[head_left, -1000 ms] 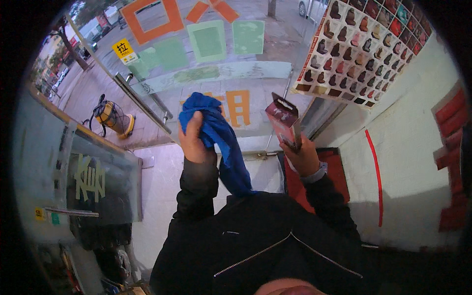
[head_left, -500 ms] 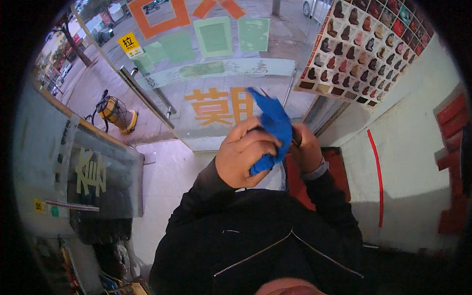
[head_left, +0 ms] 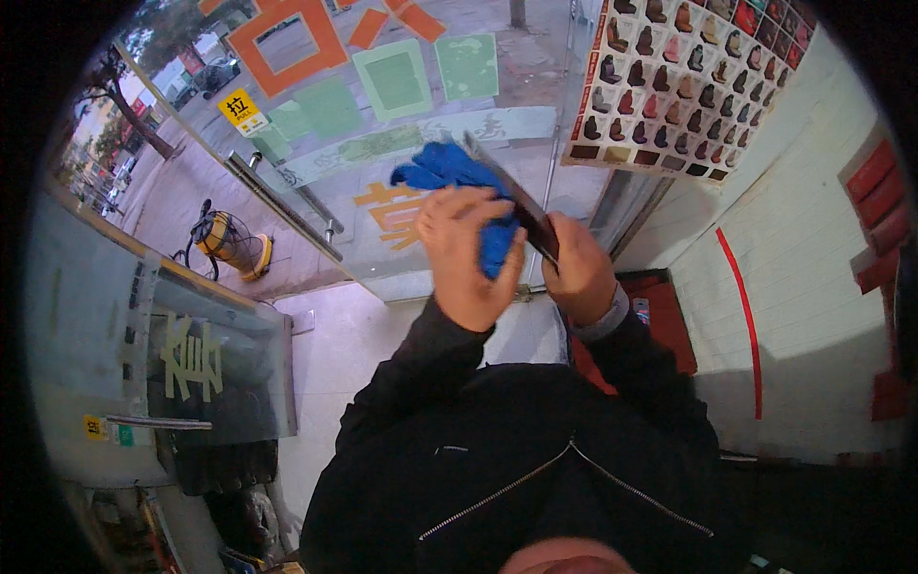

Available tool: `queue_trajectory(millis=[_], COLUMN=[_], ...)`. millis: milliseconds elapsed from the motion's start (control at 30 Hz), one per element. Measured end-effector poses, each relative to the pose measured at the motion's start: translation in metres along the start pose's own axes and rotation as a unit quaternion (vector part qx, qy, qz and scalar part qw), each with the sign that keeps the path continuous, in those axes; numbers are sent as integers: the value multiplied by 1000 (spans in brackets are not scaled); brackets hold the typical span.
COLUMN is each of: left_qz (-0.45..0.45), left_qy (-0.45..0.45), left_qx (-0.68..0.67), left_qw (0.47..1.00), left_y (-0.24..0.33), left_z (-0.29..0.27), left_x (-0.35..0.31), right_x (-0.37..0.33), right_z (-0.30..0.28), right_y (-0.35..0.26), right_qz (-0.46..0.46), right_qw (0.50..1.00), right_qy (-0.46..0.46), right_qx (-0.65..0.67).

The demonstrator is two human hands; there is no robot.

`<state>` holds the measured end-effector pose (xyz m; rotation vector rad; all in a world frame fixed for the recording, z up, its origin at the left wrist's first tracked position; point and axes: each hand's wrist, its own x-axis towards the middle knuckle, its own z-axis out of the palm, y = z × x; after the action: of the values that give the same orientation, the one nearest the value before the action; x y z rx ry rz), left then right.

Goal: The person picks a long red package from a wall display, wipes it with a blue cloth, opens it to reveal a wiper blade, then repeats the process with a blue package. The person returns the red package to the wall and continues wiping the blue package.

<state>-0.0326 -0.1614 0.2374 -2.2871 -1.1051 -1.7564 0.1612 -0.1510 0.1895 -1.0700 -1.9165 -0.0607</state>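
A crumpled blue cloth (head_left: 444,168) is bunched in my left hand (head_left: 467,258), whose fingers are curled and slightly blurred. The cloth presses along the side of a long, narrow, dark flat tool (head_left: 524,203). One end of that tool sits in the closed grip of my right hand (head_left: 580,273); its other end slants up and to the left. I cannot make out its exact kind. Both hands are raised in front of my chest, close together, before a glass door (head_left: 335,182).
Orange and green cut-out shapes are stuck on the glass. Beyond it stands a yellow drum vacuum cleaner (head_left: 229,244). At left is another glass panel (head_left: 86,325). A poster of seats (head_left: 669,91) hangs at right, above a red mat (head_left: 660,306) by the white wall (head_left: 813,316).
The cloth has slid left and my left hand has turned upward, so the dark tool now shows along its length. My view has shifted slightly.
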Motion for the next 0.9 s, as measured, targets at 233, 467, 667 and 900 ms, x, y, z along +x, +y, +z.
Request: queue_trajectory(millis=[233,467,667,900], left_qz=[-328,-314,-378,-345], left_qy=[-185,-108,-47,-79], left_qx=[-302,-371,-435,-426], left_qw=[876,867,816,833], left_y=[-9,-45,-65,-72], left_z=[38,38,25,15], left_x=[-44,-40,-34,-29], right_x=[11,7,11,14], right_z=[-7,12,-14,6], right_y=[0,-24,-6,40], right_qz=[43,-49,-24,351], right_qw=[985,974,978,653], right_qy=[-16,-3,-109,-230], right_qx=[-166,-221,177,630])
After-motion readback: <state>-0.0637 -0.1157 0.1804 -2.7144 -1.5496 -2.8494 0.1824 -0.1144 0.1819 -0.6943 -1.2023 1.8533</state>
